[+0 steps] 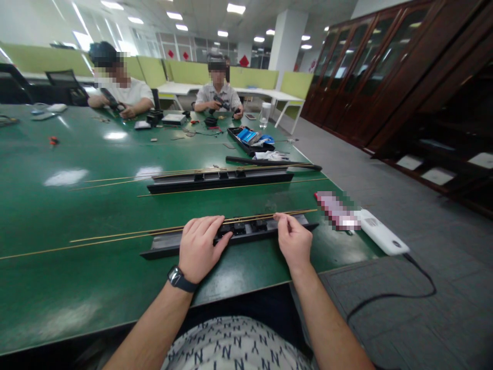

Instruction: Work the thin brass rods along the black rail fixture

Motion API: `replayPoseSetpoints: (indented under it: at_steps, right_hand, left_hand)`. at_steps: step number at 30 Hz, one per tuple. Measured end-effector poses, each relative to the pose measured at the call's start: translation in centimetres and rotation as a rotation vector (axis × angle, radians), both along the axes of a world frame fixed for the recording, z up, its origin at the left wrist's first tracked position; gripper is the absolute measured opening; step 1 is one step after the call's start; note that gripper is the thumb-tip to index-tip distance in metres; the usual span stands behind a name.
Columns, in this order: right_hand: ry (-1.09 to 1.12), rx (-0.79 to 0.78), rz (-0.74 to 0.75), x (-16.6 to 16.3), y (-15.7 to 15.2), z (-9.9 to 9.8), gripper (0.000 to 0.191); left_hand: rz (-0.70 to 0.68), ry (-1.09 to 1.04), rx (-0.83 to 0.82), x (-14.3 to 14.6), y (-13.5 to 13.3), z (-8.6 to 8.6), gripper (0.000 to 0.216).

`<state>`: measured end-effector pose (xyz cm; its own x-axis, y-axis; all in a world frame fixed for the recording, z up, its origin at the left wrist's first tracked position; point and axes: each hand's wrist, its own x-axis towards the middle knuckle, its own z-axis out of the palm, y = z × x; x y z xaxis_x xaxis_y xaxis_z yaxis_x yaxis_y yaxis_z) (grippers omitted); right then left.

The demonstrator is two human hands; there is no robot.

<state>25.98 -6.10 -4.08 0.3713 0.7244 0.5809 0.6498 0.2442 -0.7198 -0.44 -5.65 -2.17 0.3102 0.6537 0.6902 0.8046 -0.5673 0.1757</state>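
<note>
A long black channel (246, 237) with dark blocks inside lies near the table's front edge. Thin gold-coloured rods (127, 235) run along it and stick out past both ends. My left hand (200, 244) lies across the channel, fingers over its far side and thumb on the near side, gripping it; what lies under the palm is hidden. With thumb and forefinger, my right hand (293, 239) pinches at a gold rod near the channel's right end, its other fingers curled in.
A second black channel (219, 181) with gold rods lies farther back, before a black tube (269, 162). Behind it stands a black tray (241, 140) with blue packets. At right are a phone (335, 210) and a white power bank (381, 231) with a cable. Two people sit opposite.
</note>
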Motion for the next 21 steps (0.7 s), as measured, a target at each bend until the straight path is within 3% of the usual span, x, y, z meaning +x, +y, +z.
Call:
replayPoseSetpoints:
  at_steps: [7,21]
  right_hand:
    - [-0.035,0.026,0.124,-0.34,-0.29,0.27,0.027]
    - [-0.023,-0.003,-0.004,0.06,-0.06,0.2,0.032]
  left_hand:
    - [0.0,0.0,-0.003,-0.05,0.03,-0.11,0.033]
    - [-0.001,-0.005,0.001,-0.03,-0.04,0.02,0.034]
